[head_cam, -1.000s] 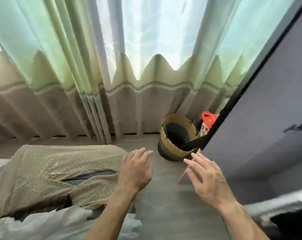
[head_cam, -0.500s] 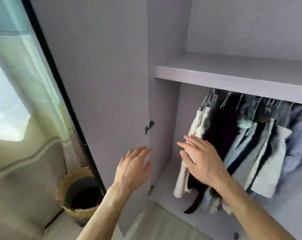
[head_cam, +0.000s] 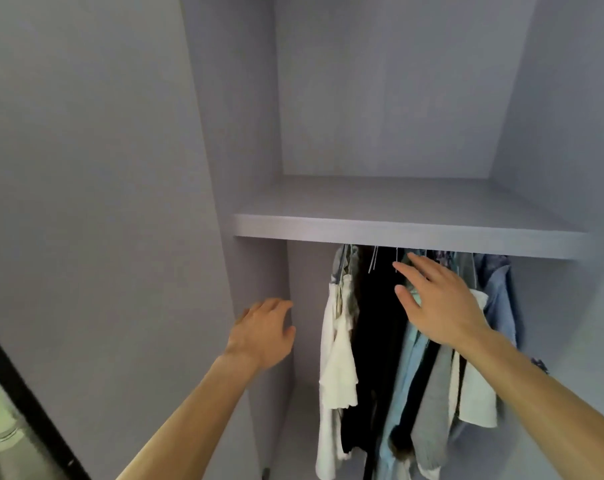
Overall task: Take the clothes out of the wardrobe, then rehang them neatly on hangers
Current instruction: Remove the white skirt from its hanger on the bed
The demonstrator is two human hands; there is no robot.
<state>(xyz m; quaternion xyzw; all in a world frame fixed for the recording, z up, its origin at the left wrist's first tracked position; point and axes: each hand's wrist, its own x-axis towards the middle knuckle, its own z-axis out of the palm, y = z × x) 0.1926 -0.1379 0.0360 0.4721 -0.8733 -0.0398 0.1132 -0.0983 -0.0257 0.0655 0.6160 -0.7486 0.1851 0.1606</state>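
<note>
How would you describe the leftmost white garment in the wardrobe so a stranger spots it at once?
Find the grey shelf across the open wardrobe; clothes hang in a row under it. The white garment is first on the left, nearest the side wall. A black garment hangs beside it; the other white piece hangs far right.

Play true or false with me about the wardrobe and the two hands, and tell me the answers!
1. The clothes hang under the shelf. True.
2. The right hand grips a shirt. False: its fingers are spread open in front of the clothes and hold nothing.
3. The white garment hangs at the left end of the row. True.
4. The left hand holds a hanger. False: it holds nothing and is raised left of the clothes, near the wardrobe's inner wall.
</note>
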